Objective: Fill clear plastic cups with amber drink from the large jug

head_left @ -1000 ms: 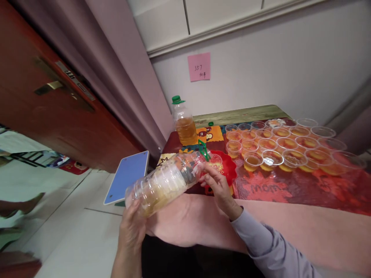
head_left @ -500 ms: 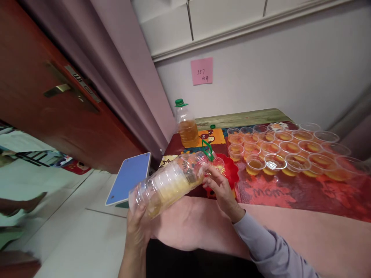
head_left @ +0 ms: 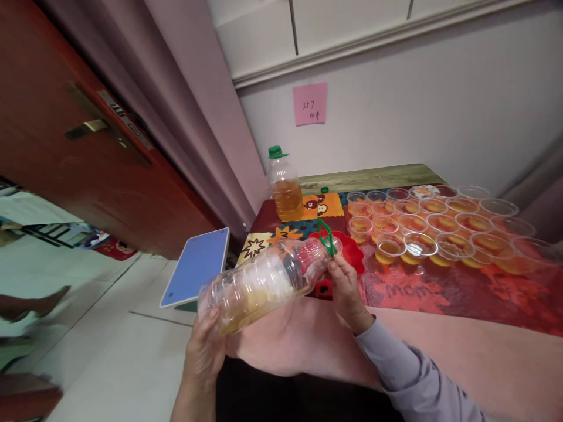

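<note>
A large clear plastic bottle (head_left: 259, 281) lies tilted between my hands, with some yellowish liquid along its lower side. My left hand (head_left: 204, 343) grips its base end. My right hand (head_left: 347, 290) is closed at the neck, just below a green plastic handle (head_left: 326, 237). Behind the neck is a red scalloped dish (head_left: 354, 258), partly hidden by the bottle and my hand. Several clear plastic cups (head_left: 413, 223) with amber liquid stand in rows to the right on the patterned cloth.
Against the wall stands another bottle (head_left: 288, 199) of amber liquid with a green cap. A loose green cap (head_left: 324, 190) lies nearby. A blue board (head_left: 196, 266) is left of the table, beyond it a wooden door (head_left: 97, 164). A pink note (head_left: 310, 104) is on the wall.
My right hand's fingers have closed in at the bottle's neck by the green handle. The bottle has shifted slightly right and its tilt is a little flatter.
</note>
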{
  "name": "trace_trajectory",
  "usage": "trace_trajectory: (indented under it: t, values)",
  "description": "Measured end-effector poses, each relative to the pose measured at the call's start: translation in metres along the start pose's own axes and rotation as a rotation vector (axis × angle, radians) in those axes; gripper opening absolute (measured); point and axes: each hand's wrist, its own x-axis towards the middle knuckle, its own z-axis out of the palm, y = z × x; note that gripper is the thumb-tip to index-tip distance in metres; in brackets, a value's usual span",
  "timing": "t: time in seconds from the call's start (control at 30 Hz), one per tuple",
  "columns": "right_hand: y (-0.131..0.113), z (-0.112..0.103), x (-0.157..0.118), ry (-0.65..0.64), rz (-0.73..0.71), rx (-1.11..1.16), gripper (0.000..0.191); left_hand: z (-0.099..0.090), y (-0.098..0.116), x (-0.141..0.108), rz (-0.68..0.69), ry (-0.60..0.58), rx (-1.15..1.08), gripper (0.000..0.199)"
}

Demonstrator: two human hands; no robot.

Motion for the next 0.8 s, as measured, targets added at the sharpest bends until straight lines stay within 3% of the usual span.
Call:
trace_trajectory:
  t: [0.13,0.33,0.6,0.8]
  values:
    - [-0.004,0.003,0.003,0.019,0.070,0.083,0.035,0.004,0.001,0.003,-0.002,0.022,-0.008,0.079]
    - [-0.005,0.002,0.007,0.004,0.144,0.115,0.049,0.023,-0.004,0.006,0.026,0.033,-0.024,0.071]
    - [-0.010,0.016,-0.004,-0.141,0.132,0.102,0.046,0.008,0.013,-0.001,0.150,0.035,0.077,0.076]
    - [-0.010,0.017,-0.007,-0.211,0.172,0.106,0.049,0.012,0.029,-0.002,0.181,0.054,0.142,0.086]
